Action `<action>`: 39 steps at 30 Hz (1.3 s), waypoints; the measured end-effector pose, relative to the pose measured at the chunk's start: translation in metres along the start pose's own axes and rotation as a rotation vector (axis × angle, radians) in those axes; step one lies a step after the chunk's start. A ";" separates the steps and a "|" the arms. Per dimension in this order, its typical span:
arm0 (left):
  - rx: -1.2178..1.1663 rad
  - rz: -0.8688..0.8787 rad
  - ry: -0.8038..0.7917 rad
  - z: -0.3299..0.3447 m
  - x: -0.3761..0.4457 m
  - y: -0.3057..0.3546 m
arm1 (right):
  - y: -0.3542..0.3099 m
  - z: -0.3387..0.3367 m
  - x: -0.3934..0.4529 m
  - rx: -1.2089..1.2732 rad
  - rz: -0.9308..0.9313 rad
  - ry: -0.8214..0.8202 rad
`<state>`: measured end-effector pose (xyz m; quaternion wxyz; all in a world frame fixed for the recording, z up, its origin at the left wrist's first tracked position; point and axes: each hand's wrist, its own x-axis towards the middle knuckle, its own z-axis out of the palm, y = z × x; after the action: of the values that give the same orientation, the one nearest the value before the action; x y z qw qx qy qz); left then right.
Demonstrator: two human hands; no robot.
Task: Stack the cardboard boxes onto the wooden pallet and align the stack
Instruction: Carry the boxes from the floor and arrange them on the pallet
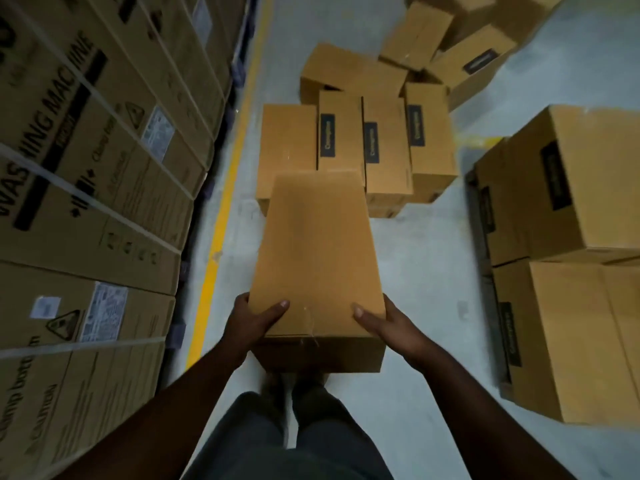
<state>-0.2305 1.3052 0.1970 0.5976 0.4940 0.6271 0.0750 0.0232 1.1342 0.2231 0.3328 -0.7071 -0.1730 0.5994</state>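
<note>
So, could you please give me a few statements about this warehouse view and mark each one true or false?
1. Both hands hold one cardboard box, the left hand and right hand at its near corners. True.
2. The held box shows a dark label on top. False: its top face is plain.
3. Washing machine cartons stand on the person's left. True.
4. The yellow floor line runs on the person's right. False: it runs on the left, beside the cartons.
5. The loose boxes ahead lie on the floor. True.

Grey concrete floor [433, 244], yellow line [228, 188]; loose cardboard boxes [349, 140] ahead, stacked boxes [568, 237] right.
</note>
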 end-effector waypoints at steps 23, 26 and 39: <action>0.155 0.413 -0.302 0.153 -0.308 -0.043 | 0.206 -0.055 -0.361 0.307 -0.219 0.571; 0.212 0.425 -0.345 0.230 -0.359 -0.057 | 0.263 -0.107 -0.425 0.344 -0.241 0.619; 0.236 0.471 -0.394 0.515 -0.523 -0.063 | 0.400 -0.340 -0.594 0.360 -0.219 0.757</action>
<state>0.0544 0.6469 0.3656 0.6122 0.6963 0.3724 0.0410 0.1570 0.3753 0.4076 0.5524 -0.7853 -0.0054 0.2794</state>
